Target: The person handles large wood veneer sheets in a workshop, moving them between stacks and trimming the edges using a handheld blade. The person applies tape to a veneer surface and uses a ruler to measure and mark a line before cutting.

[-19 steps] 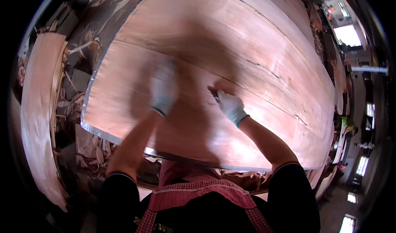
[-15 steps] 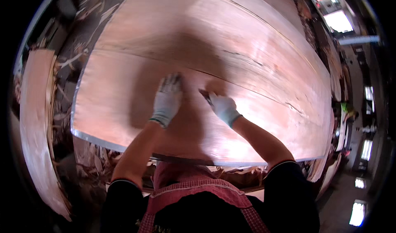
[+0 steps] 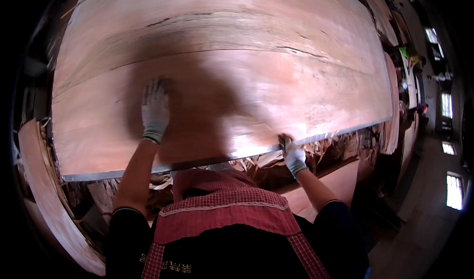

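Observation:
A wide reddish-brown wood veneer sheet [image 3: 256, 81] lies in front of me, with dark cracks running across it. My left hand [image 3: 156, 106], in a white glove with a green cuff, rests flat on the sheet left of the middle, fingers stretched out. At the near edge of the sheet, my right hand [image 3: 294, 155], gloved the same way, is closed round a small dark blade-like tool [image 3: 283, 139]. The fingers partly hide that tool, so its exact kind is unclear. Shadow covers the wood around my left hand.
A grey metal edge [image 3: 207, 165] borders the near side. Torn veneer scraps [image 3: 266, 161] lie below it. Long wood sheets [image 3: 47, 195] stand at the left, and more veneer [image 3: 340, 180] lies near my right forearm. A person [image 3: 418, 60] is far off at the right.
My right hand has moved from over the sheet toward me and right, to its near edge. My left hand has shifted left across the wood. The view has turned.

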A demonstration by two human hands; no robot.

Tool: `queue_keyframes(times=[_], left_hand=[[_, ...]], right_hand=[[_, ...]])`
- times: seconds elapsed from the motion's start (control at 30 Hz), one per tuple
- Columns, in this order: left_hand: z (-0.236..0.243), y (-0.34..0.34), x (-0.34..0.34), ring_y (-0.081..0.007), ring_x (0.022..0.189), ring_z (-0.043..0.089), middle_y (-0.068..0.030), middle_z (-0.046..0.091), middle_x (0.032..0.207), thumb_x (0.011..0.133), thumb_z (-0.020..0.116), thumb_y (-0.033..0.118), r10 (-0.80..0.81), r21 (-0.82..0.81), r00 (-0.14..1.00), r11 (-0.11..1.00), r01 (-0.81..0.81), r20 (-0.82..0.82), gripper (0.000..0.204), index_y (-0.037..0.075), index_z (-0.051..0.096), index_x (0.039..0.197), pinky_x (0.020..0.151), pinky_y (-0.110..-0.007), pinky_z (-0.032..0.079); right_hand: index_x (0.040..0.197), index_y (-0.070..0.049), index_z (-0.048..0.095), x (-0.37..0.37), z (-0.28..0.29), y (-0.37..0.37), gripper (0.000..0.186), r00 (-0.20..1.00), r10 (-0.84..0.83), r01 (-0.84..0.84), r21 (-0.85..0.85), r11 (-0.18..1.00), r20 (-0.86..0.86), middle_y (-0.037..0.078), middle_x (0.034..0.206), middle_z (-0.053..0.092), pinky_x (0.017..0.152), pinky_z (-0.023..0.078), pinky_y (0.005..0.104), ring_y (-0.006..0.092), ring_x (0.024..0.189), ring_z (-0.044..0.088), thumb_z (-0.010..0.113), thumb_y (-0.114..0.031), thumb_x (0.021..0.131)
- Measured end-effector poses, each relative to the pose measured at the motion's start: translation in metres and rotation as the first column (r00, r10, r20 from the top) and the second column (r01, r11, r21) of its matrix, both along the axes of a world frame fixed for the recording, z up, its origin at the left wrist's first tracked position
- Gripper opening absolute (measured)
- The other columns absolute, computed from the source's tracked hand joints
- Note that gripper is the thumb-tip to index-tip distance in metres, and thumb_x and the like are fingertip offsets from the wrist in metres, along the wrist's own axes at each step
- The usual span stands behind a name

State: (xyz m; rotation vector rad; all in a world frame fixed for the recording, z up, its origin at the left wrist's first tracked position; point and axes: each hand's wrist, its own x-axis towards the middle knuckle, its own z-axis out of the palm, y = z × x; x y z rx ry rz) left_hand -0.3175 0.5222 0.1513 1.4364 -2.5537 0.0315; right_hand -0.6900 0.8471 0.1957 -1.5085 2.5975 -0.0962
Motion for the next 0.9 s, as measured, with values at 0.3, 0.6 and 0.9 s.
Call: queue_keyframes(times=[0.3,0.6,0.9], left_hand=[[0.002,0.001,-0.003,-0.0285,0.137,0.034,-0.0152,0.040,0.146,0.098,0.039,0.022,0.023,-0.026,1.000,0.999,-0.023,-0.017,0.042,0.000,0.048,0.132,0.116,-0.042,0.022],[0.019,0.002,-0.013,-0.0246,0.141,0.028,-0.0123,0.034,0.150,0.096,0.042,0.021,0.016,0.055,0.998,0.998,-0.013,-0.060,0.045,0.001,0.043,0.136,0.118,-0.040,0.017],[0.030,-0.002,0.000,-0.0291,0.137,0.035,-0.0141,0.043,0.143,0.094,0.047,0.022,0.034,0.111,0.991,0.994,-0.019,-0.129,0.040,0.003,0.053,0.128,0.117,-0.043,0.021]], right_hand=[[0.106,-0.008,0.054,-0.008,-0.010,0.083,0.024,0.954,-0.291,0.288,0.042,0.957,0.075,0.023,0.091,0.064,0.059,0.050,0.0498,0.0424,0.075,0.062,0.052,-0.029,0.095],[0.096,-0.005,0.063,-0.044,0.025,-0.285,0.018,0.943,0.267,-0.163,-0.424,0.891,0.199,0.019,0.089,0.064,0.075,0.048,0.0433,0.0368,0.083,0.060,0.066,-0.017,0.084],[0.117,-0.007,0.056,0.003,0.035,-0.370,0.050,0.859,0.451,-0.416,-0.183,0.891,0.244,0.024,0.101,0.064,0.082,0.048,0.0463,0.0424,0.098,0.059,0.075,-0.028,0.076]])
